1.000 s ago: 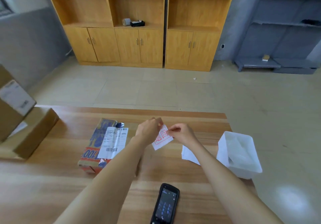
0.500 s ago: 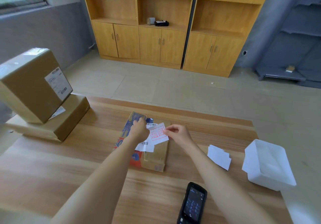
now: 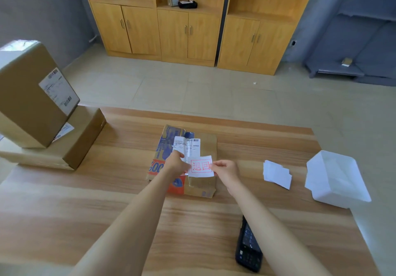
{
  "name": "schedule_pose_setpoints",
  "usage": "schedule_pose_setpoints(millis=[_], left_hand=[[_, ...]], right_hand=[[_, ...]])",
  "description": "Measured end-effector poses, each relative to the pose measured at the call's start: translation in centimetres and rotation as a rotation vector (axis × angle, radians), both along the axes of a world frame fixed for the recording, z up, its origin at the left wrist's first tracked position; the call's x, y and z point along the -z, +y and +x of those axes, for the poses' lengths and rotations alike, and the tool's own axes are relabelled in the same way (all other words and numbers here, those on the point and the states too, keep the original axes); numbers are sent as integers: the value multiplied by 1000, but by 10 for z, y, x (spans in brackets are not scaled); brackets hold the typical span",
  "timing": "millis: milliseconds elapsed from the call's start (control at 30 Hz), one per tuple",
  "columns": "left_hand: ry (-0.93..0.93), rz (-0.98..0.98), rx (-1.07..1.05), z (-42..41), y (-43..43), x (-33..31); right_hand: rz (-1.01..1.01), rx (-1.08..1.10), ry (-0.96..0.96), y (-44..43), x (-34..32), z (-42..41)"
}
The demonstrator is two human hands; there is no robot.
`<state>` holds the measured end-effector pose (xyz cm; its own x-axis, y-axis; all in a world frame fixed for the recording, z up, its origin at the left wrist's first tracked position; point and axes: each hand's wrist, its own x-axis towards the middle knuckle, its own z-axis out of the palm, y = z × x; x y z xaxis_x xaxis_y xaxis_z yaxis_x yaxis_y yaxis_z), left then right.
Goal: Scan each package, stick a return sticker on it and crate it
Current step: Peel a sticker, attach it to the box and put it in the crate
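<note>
i am holding the return sticker (image 3: pixel 201 166) by its two ends, my left hand (image 3: pixel 176 164) pinching the left edge and my right hand (image 3: pixel 227 169) pinching the right edge, fingers curled in on the paper. it is hanging right over the small printed package (image 3: pixel 165 147), which is lying flat in the middle of the table (image 3: pixel 85 211). from this angle i cannot tell whether the sticker is touching the carton yet or only hovering above it.

the scanner (image 3: pixel 248 248) is lying face up by my right forearm with no hand on it, so i am judging this package is scanned and sticking is the step in hand. pressing it flat and crating are left to do. two larger cartons (image 3: pixel 27 95) are waiting stacked at the far left, showing shipping labels and no red sticker that i can see. spare stickers (image 3: pixel 276 174) are lying beside a white tub (image 3: pixel 336 179) on the right.
</note>
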<state>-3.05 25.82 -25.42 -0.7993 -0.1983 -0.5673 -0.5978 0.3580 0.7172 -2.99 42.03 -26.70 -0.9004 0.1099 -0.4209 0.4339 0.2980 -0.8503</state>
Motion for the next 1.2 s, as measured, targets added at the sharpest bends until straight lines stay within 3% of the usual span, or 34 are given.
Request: schedule_pose_setpoints(millis=[167,567,900,1200], left_hand=[[-13,-45,-11,4,8,23],[-37,-113,-4,-3,16,43],[-8,-225,100,-6,18,36],[58,-341,211,-5,22,32]], right_hand=[[150,15,-52,2,16,12],[279,5,-92,4,25,13],[546,-110,6,-1,21,12],[602,-127,22,-2,22,11]])
